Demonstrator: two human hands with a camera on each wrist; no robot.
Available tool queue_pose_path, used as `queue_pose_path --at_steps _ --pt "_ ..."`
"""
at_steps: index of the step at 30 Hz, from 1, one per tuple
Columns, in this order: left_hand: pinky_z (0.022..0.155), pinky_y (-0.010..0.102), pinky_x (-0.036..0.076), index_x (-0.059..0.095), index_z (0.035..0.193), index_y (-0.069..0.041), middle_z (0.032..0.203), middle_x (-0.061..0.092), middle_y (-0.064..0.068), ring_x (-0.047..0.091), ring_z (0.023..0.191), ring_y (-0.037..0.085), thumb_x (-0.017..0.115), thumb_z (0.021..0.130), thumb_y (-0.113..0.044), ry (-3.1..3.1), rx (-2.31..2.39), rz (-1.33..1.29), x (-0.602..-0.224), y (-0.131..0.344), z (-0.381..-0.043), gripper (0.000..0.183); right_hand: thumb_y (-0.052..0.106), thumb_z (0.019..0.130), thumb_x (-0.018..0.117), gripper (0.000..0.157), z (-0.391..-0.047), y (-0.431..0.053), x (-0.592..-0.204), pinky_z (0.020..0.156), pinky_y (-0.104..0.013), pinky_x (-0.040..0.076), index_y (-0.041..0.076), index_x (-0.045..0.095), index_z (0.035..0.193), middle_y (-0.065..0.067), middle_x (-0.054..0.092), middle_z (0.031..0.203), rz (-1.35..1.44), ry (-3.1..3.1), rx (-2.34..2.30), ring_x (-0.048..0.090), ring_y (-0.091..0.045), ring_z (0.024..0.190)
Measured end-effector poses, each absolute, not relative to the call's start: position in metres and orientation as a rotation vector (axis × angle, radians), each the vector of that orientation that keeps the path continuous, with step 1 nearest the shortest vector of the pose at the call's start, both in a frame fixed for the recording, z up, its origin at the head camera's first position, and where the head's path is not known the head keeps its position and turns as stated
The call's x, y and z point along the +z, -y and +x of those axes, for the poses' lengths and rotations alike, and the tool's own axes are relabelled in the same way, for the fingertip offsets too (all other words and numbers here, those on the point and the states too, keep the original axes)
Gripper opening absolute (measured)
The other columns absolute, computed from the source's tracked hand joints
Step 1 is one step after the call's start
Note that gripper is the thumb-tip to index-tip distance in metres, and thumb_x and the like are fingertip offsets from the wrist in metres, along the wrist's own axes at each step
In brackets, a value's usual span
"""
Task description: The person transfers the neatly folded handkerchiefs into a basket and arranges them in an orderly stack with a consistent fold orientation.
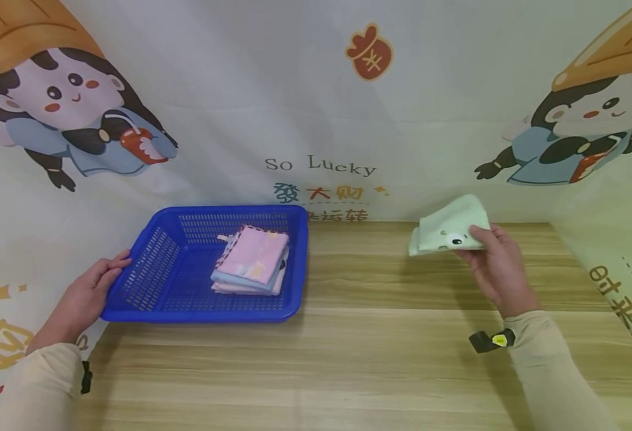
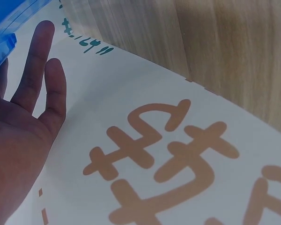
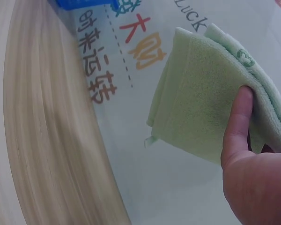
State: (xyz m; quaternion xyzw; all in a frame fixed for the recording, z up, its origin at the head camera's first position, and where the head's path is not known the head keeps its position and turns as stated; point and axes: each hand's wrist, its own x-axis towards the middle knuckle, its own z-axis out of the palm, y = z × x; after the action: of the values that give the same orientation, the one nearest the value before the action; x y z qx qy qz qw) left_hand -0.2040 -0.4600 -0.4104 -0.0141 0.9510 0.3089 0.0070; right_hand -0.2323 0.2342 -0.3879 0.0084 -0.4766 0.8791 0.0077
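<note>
My left hand grips the left rim of a blue plastic basket, its fingertips right at the edge. In the left wrist view, two fingers of this hand extend straight beside the basket's blue edge. A small stack of folded cloths, a pink one on top, lies in the basket's right half. My right hand pinches a folded pale green towel above the back right of the table. An embroidered eye shows on the towel's front, and a small loop hangs from its corner.
The wooden table runs up to a printed cloth backdrop at the rear, with cartoon figures and lettering. The same cloth borders the left and right sides. A black strap device sits on the right wrist.
</note>
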Motion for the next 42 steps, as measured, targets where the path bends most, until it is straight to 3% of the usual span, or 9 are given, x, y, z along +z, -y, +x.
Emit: queue_pose_path --at_steps 14,24,42 --pt "0.113 0.079 0.021 0.045 0.146 0.0 0.167 0.023 0.022 0.019 0.15 0.059 0.019 0.113 -0.04 -3.011 0.956 0.01 -0.412 0.461 -0.204 0.057 0.011 0.103 0.058 0.035 -0.235 -0.212 -0.383 0.093 -0.022 0.06 0.005 0.039 0.132 -0.005 0.05 0.126 0.049 1.536 2.757 0.067 -0.011 0.104" --pt "0.112 0.08 0.021 0.044 0.147 0.001 0.166 0.024 0.024 0.02 0.149 0.061 0.019 0.114 -0.037 -3.025 0.916 0.039 -0.41 0.461 -0.205 0.056 0.011 0.104 0.057 0.033 -0.237 -0.193 -0.378 0.093 -0.024 0.061 0.003 0.041 0.132 -0.003 0.057 0.119 0.089 1.532 2.759 0.07 -0.011 0.102" --pt "0.112 0.081 0.021 0.042 0.148 -0.001 0.167 0.022 0.024 0.018 0.149 0.061 0.018 0.113 -0.039 -3.004 0.913 0.005 -0.408 0.461 -0.204 0.057 0.012 0.106 0.051 0.027 -0.244 -0.159 -0.374 0.095 -0.025 0.06 0.002 0.043 0.129 -0.006 0.058 0.121 0.109 1.532 2.784 0.07 -0.012 0.103"
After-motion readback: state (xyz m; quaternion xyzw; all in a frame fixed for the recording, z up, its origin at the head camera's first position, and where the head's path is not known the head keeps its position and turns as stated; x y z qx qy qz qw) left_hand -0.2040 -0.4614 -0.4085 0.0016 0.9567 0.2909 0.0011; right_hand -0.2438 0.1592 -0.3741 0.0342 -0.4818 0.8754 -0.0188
